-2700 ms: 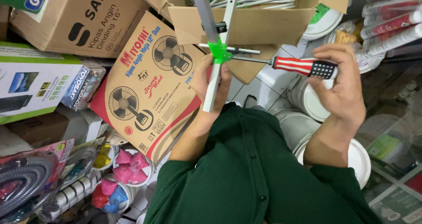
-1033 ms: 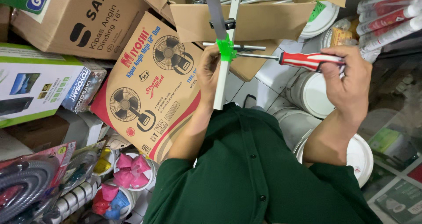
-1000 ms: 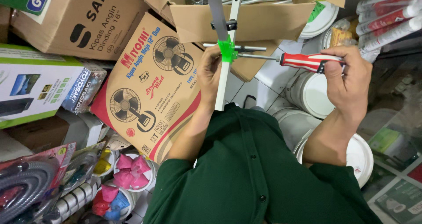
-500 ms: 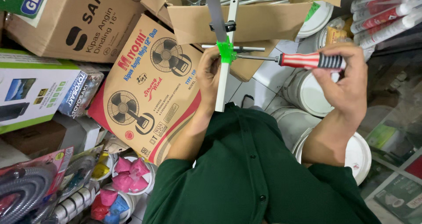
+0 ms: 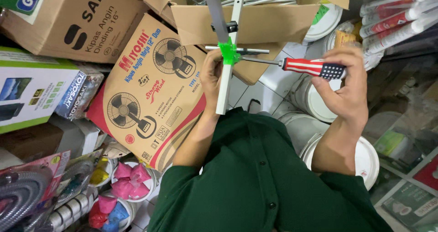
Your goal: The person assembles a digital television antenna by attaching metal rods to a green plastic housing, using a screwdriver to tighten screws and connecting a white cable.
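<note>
1. Head view, the hands: the left hand (image 5: 211, 79) is closed around a white metal rod (image 5: 224, 88) and holds it nearly upright in front of the body. I judge that this grip keeps the rod from turning while the tool works on it.
2. On the rod sits a green plastic clamp (image 5: 228, 53), with a thin cross bar (image 5: 237, 49) passing through it. The rod goes up into an open cardboard box (image 5: 255, 22), where more rods and green parts lie.
3. The right hand (image 5: 344, 88) has its fingers closed on the handle of a screwdriver (image 5: 315, 68) with red and white stripes and a dark starred end. The shaft lies level and its tip meets the green clamp from the side, probably at a screw, but the screw itself is too small to see.
4. Around: a fan carton (image 5: 150, 95) leans just beside the left forearm, and other boxes (image 5: 64, 22) stand further left. White buckets (image 5: 360, 154) stand under the right arm. Sealant tubes (image 5: 397, 11) lie on the upper right.
5. The space is crowded; the carton and the buckets leave little room for the elbows.
</note>
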